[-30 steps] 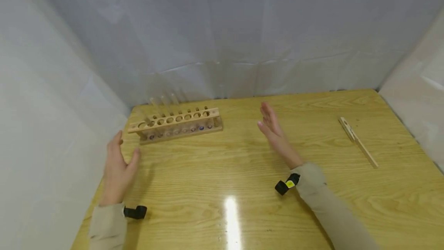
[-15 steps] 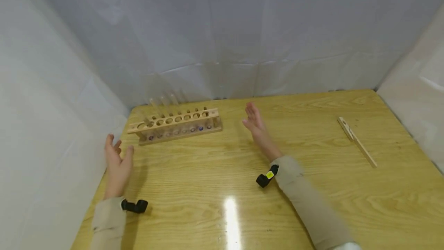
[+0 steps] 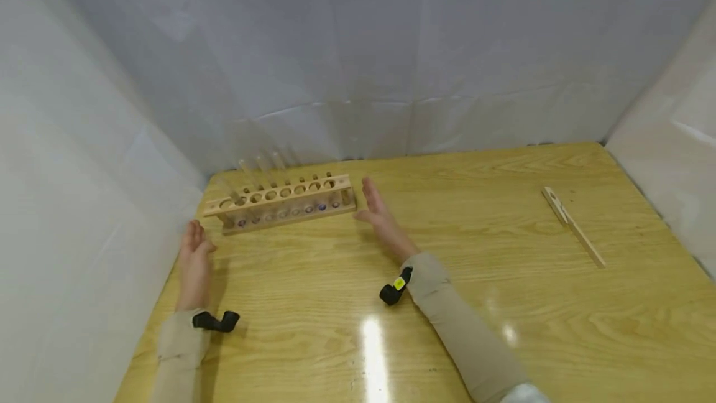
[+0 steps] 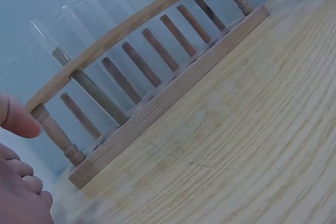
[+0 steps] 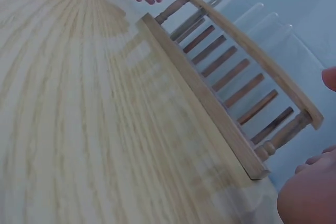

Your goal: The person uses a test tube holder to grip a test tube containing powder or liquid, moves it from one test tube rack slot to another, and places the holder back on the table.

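Observation:
A wooden test tube rack [image 3: 291,217] stands upright at the back left of the table, with a row of round holes in its top bar and a row of pegs behind. One glass test tube [image 4: 97,95] leans in a hole near the left end. Several clear tubes [image 4: 98,11] rise behind the top bar. My left hand [image 3: 196,269] is just off the rack's left end, fingers extended, holding nothing. Off the right end is my right hand [image 3: 385,224], its fingers straight and thumb apart, palm facing the rack. Both wrist views show the rack between the hands.
A wooden test tube holder [image 3: 573,227] lies at the right of the table [image 3: 313,303]. Pale plastic sheeting [image 3: 380,48] hangs behind the table and along both sides. A small camera [image 3: 394,291] sits on each wrist.
My right hand has moved left across the table to the rack's right end. My left hand has turned slightly and drawn its fingers together beside the left end. The rack has stayed put.

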`<state>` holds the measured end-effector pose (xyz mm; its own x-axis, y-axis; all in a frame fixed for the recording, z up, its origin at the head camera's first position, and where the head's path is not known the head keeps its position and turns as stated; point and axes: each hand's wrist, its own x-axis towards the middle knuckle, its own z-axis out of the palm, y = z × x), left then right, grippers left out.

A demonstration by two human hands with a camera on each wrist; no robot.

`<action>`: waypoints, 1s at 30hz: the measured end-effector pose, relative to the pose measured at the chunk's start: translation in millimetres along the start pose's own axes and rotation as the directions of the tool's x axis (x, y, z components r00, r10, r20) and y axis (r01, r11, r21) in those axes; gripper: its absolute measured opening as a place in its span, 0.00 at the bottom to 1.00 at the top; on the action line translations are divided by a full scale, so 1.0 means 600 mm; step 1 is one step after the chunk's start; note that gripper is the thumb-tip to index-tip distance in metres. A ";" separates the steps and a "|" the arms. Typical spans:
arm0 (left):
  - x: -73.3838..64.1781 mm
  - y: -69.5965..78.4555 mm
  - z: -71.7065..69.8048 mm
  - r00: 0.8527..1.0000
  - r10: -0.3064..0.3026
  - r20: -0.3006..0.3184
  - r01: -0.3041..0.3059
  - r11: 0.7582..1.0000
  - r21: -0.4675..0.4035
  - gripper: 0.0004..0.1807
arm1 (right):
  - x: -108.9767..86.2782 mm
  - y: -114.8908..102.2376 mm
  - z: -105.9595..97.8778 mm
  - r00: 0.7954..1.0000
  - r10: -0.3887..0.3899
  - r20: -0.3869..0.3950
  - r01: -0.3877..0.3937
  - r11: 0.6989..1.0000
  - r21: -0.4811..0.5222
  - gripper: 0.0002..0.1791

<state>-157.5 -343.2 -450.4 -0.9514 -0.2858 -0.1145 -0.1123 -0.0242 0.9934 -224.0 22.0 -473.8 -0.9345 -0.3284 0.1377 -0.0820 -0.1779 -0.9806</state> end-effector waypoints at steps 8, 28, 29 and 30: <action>0.017 -0.016 0.006 0.998 -0.009 0.067 0.004 0.998 0.065 0.42 | 0.007 0.012 0.023 0.992 0.119 0.044 -0.115 0.989 -0.093 0.49; 0.028 -0.013 0.024 0.987 -0.019 0.159 0.008 0.998 0.068 0.40 | 0.010 0.015 0.039 0.981 0.171 0.088 -0.159 0.980 -0.121 0.51; 0.028 -0.012 0.024 0.987 -0.020 0.157 0.009 0.997 0.071 0.40 | 0.010 0.015 0.038 0.982 0.171 0.084 -0.160 0.980 -0.121 0.50; 0.028 -0.012 0.024 0.988 -0.023 0.153 0.012 0.997 0.073 0.40 | 0.010 0.015 0.038 0.982 0.172 0.079 -0.162 0.980 -0.120 0.50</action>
<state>-177.0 -334.0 -459.5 -0.9813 -0.1348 -0.1376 -0.1445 0.0426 0.9886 -222.5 -3.0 -478.5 -0.9042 -0.4266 -0.0222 0.0293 -0.0100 -0.9995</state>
